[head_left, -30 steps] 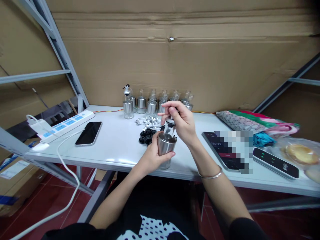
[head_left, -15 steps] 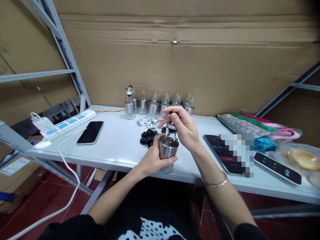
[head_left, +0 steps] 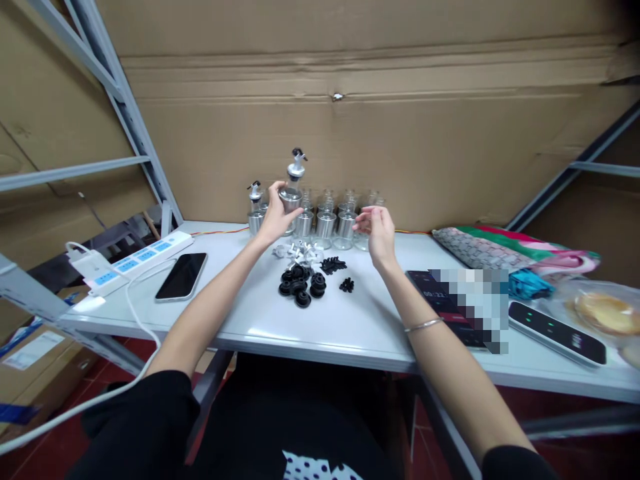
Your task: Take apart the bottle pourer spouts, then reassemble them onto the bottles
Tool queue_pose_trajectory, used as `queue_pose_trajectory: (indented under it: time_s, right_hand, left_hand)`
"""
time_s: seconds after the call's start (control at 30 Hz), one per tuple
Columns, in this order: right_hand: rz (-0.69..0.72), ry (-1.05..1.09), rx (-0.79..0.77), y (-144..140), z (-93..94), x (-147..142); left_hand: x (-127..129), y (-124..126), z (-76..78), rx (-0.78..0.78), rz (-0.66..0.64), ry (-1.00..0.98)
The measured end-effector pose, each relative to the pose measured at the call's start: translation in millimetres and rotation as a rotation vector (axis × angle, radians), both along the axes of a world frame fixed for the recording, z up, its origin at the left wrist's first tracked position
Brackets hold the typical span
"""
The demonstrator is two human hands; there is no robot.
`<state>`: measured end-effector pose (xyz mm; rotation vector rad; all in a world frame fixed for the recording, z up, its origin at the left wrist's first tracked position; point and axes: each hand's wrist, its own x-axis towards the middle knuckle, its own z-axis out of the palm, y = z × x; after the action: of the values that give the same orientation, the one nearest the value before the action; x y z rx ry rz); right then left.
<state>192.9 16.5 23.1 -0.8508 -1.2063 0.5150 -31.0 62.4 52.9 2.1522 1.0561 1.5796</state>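
My left hand [head_left: 273,215] is wrapped round an oil bottle [head_left: 291,195] with a steel sleeve, raised at the left part of the bottle rows. A silver pour spout [head_left: 296,170] with a black tip tops it. Beside it stands another spouted bottle [head_left: 255,219]. Several glass bottles [head_left: 326,224] without spouts fill the rows at the back. My right hand [head_left: 380,237] hovers near their right end, fingers loosely apart, nothing visible in them. In front lie silver-white spout parts [head_left: 301,253], black stoppers [head_left: 301,281], black lever pieces [head_left: 333,265] and tiny black caps [head_left: 347,285].
A phone [head_left: 181,277] and a power strip [head_left: 135,261] with a white cable lie on the left. To the right are a phone with a timer [head_left: 445,300], a black-topped device [head_left: 557,333], a patterned bag [head_left: 475,252] and wrapped food [head_left: 603,312]. Cardboard [head_left: 350,147] stands behind.
My left hand has carried the spouted bottle from the table's front up and back to the left of the rows. My right hand has let go of its top and moved back toward the bottles.
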Motion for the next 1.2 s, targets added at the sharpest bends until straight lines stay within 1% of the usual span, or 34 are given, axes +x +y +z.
queue_pose_trajectory:
  time_s: [0.1, 0.23, 0.33, 0.57, 0.67, 0.77, 0.87, 0.93, 1.0, 1.07, 1.13, 1.2]
  right_hand:
    - [-0.022, -0.027, 0.000, 3.8, -7.2, 6.9]
    - [-0.007, -0.113, -0.016, 3.6, -9.9, 6.2]
    - [-0.009, -0.144, -0.017, 0.2, -8.3, 2.7]
    - [0.009, -0.119, 0.016, -7.2, -3.6, -2.4]
    - [0.007, -0.109, 0.019, -6.3, -4.1, -1.5]
    - [0.002, -0.102, 0.017, -5.1, -5.1, 0.0]
    - [0.001, -0.095, 0.022, -4.6, -5.7, 0.9]
    - [0.000, -0.094, 0.031, -4.8, -5.9, 1.1]
    - [-0.001, -0.102, 0.035, -5.1, -6.0, 1.2]
    - [-0.008, -0.112, 0.037, -5.3, -6.0, 1.5]
    - [-0.023, -0.114, 0.043, -5.4, -5.9, 1.9]
    - [-0.038, -0.107, 0.048, -5.3, -5.9, 2.1]
  left_hand:
    - [-3.2, 23.7, -19.5, -0.048, 0.092, -0.066]
    - [-3.2, 35.4, -40.8, -0.098, 0.178, -0.092]
    - [-3.5, 40.6, -51.1, -0.139, 0.194, -0.075]
    - [-9.0, 50.0, -69.8, -0.202, 0.167, -0.022]
    - [-10.3, 47.5, -71.8, -0.198, 0.167, -0.015]
    - [-10.4, 41.2, -68.3, -0.213, 0.182, 0.024]
    - [-12.0, 32.1, -63.1, -0.258, 0.212, 0.127]
    - [-14.5, 24.1, -60.7, -0.250, 0.242, 0.229]
    - [-17.9, 15.0, -59.3, -0.189, 0.304, 0.325]
    - [-22.4, 6.8, -58.5, -0.103, 0.375, 0.375]
    - [-28.7, 2.4, -58.4, -0.036, 0.447, 0.338]
    - [-37.1, 3.9, -60.0, -0.018, 0.534, 0.222]
